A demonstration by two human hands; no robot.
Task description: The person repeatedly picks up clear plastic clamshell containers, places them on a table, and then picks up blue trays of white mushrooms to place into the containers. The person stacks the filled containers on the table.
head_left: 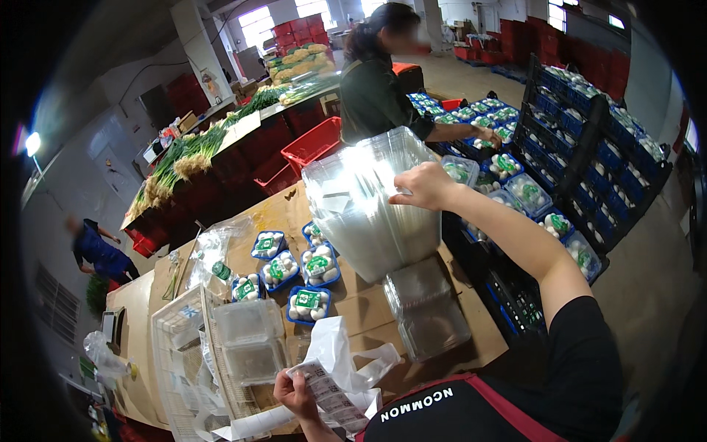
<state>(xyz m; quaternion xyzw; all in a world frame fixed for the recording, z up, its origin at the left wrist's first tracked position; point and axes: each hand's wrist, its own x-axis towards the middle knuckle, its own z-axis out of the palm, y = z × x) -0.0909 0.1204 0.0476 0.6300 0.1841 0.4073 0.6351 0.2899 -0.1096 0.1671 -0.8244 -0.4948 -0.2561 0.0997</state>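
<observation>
My right hand (426, 188) is resting with curled fingers against the right side of the tall stack (368, 228) of tubs; whether it is pinching a rim, I cannot tell. The stack is standing toward the right edge of the counter (361, 306), and beyond that edge boxed mushrooms (529, 193) are crowding close. My left hand (294, 394) is gripping a label sheet (335, 398) at the near side. Bare cardboard is showing between the stack and the blue packs (308, 304) to its left; a white basket (168, 353) is taking up the left side. The tubs are gleaming, thin and clear; the sheet is bending softly; the basket is showing stiff plastic mesh.
</observation>
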